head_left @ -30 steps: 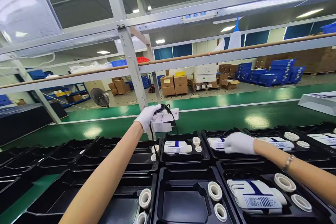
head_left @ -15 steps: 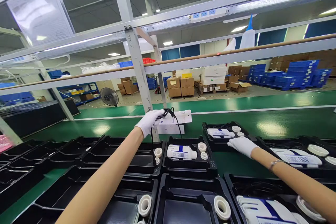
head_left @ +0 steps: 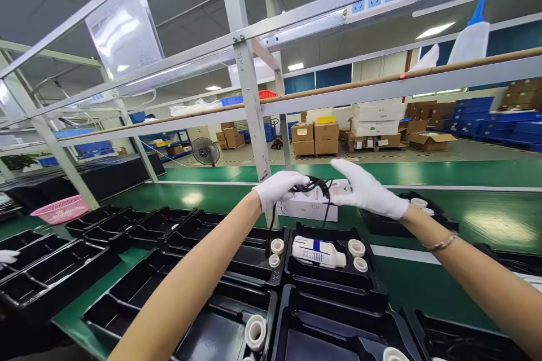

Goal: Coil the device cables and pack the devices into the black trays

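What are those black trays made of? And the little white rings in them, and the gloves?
The black moulded trays look like thin, glossy plastic: light glints on their formed edges. The small white rings seem to be rolls of tape or foam, matte with a hollow core; which one is unclear. The white glove on the left hand and on the right hand looks like soft knitted cloth, matte and creased.

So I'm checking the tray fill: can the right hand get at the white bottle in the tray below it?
Probably yes: the right hand hovers open above, and the white bottle lies uncovered in its black tray; only the black cable dangles nearby.
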A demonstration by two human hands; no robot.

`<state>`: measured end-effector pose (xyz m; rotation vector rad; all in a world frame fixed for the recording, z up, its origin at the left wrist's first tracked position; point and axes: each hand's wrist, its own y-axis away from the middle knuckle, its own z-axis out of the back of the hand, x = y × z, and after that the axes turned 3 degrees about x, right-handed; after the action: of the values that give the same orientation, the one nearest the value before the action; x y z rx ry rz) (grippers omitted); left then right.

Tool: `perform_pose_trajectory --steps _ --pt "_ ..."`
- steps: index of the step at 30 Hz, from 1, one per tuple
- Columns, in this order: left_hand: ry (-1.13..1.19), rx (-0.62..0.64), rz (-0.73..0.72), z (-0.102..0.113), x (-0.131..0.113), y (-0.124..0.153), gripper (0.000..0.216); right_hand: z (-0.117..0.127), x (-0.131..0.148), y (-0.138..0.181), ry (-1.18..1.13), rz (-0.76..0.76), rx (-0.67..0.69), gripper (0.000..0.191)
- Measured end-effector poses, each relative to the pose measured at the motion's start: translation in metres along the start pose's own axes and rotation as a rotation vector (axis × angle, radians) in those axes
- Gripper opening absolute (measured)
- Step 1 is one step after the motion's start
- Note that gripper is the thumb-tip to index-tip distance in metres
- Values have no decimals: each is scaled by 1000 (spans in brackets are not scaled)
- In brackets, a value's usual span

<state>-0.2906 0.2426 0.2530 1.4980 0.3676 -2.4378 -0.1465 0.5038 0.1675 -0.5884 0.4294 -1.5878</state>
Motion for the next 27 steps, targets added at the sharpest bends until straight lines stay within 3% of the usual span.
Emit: perform_pose_trajectory --steps 2,4,7,9,12,14,16,18,20,23,27 --pt "-19 -30 -31 -6 -4 -9 27 1 41 -18 -173 16 81 73" --pt "52 -216 -144 -14 -8 -22 37 -7 72 -26 -328 -102 121 50" --pt "401 -505 -316 -25 -13 -46 56 -24 99 -30 -647 -133 55 51" --pt "610 -533 -351 -33 -12 -60 63 -32 106 -33 -796 -129 65 56" --pt "656 -492 -412 -48 6 -72 63 -29 102 -38 -821 -227 -5 56" --pt "537 -384 -448 -59 32 -73 67 -20 93 -37 -795 -264 -93 56" --pt "329 -103 -406 -70 65 -71 73 -11 82 -32 -770 -289 -126 57" --pt "158 232 -267 -79 97 -72 64 -7 69 -25 -742 -300 -80 56" --pt "39 431 -110 -83 123 -79 44 -12 56 -16 -688 -298 10 55" --pt "-194 445 25 -84 146 -97 35 -38 33 -2 -498 -203 165 51" --pt "-567 465 32 -89 170 -117 35 -85 9 24 -89 1 496 29"
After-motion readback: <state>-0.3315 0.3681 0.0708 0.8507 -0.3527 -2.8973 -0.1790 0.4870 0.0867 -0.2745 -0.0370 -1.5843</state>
